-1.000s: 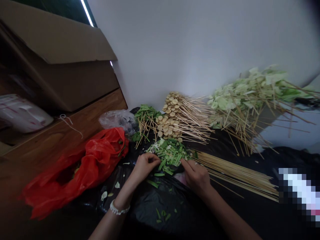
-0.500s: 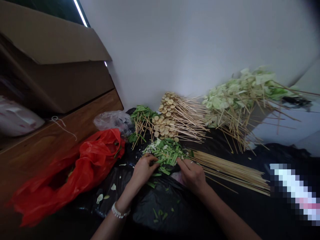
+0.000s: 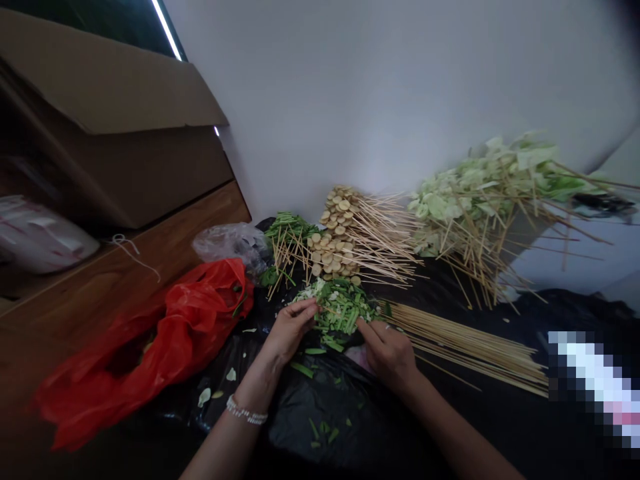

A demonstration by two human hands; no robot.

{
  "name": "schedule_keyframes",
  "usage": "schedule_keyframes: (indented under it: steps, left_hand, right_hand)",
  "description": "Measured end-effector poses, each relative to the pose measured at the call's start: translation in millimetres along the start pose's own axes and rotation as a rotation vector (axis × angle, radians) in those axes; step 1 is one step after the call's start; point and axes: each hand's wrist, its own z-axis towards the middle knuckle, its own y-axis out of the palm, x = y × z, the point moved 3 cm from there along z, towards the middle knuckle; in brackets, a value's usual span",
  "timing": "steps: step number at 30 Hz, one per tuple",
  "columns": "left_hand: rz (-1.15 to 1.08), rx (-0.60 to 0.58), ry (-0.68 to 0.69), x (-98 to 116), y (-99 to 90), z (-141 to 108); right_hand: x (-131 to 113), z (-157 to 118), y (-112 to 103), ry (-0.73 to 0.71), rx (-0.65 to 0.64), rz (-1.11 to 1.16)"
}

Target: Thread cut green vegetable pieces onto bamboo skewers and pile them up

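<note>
In front of me lies a heap of cut green stalks (image 3: 345,313) mixed with white bits. My left hand (image 3: 293,327), with a beaded bracelet at the wrist, is at the heap's left edge, thumb and fingertips pinched together. What sits in that pinch is too small to make out. On the right side of the heap, my right hand (image 3: 390,350) has curled fingers, its index fingertip touching the greens; anything inside it is hidden. Just beyond its knuckles, a bundle of bare bamboo skewers (image 3: 465,343) stretches rightward.
Black plastic sheeting (image 3: 300,427) covers the work surface. Behind the heap are skewered greens (image 3: 290,227), skewered round pale slices (image 3: 333,257) and skewered cabbage leaves (image 3: 450,193). A red plastic bag (image 3: 185,320) lies left, near a clear bag (image 3: 230,243) and a cardboard box (image 3: 140,167).
My left hand has risen slightly from the cut stalks, and its fingers have come together in a pinch. My right hand stays at the heap's right side. The view has shifted a little.
</note>
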Motion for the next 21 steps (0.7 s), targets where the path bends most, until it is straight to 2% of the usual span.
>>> schedule_keyframes:
  steps: [2,5,12,21]
  left_hand:
    - [-0.118,-0.006,-0.067,-5.9,1.8,-0.1]
    - [-0.173,-0.042,-0.097,-7.8,5.5,-1.2]
    - [-0.157,-0.036,-0.107,-6.7,13.2,-1.6]
    - [-0.113,-0.009,-0.075,-8.5,11.3,0.2]
  right_hand:
    - [0.0,-1.0,0.7,0.003,0.002,0.006]
    - [-0.2,-1.8,2.2,0.004,0.002,0.011]
    - [-1.5,-0.5,2.1,-0.005,-0.009,-0.012]
    - [-1.5,-0.3,1.6,-0.013,0.001,-0.005]
